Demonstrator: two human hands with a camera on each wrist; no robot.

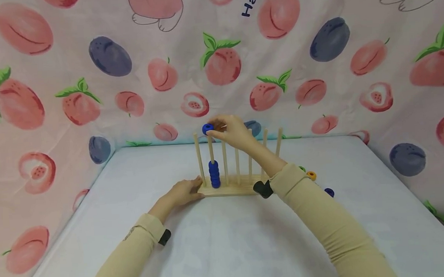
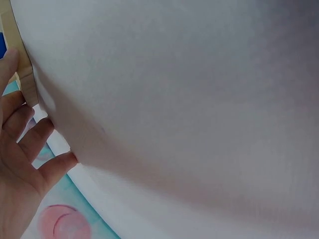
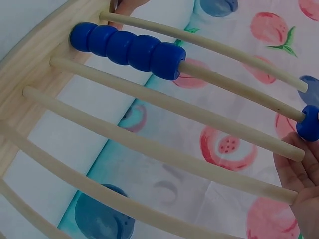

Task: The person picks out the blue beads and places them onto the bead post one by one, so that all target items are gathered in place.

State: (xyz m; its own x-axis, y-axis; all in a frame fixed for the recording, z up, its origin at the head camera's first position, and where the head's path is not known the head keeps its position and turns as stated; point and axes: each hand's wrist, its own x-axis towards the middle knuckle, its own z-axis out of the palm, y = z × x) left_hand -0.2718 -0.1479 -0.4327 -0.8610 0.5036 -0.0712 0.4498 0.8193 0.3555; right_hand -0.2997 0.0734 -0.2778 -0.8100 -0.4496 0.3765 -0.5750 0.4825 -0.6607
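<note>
A wooden peg stand (image 1: 228,191) with several upright pegs stands on the table. Blue beads (image 1: 214,174) are stacked at the bottom of its second peg from the left. At the top of that same peg, my right hand (image 1: 233,131) pinches another blue bead (image 1: 207,128). In the right wrist view the peg's tip meets this held bead (image 3: 309,123), and the stacked beads (image 3: 132,50) sit against the base. My left hand (image 1: 185,192) holds the left end of the base; its thumb lies on the wood (image 2: 22,74) in the left wrist view, other fingers spread beside it.
To the right of the stand, partly behind the right forearm, lie a yellow bead (image 1: 312,175), a green bead (image 1: 302,168) and a blue bead (image 1: 329,192). A fruit-print cloth (image 1: 188,73) hangs behind the white table (image 1: 227,247).
</note>
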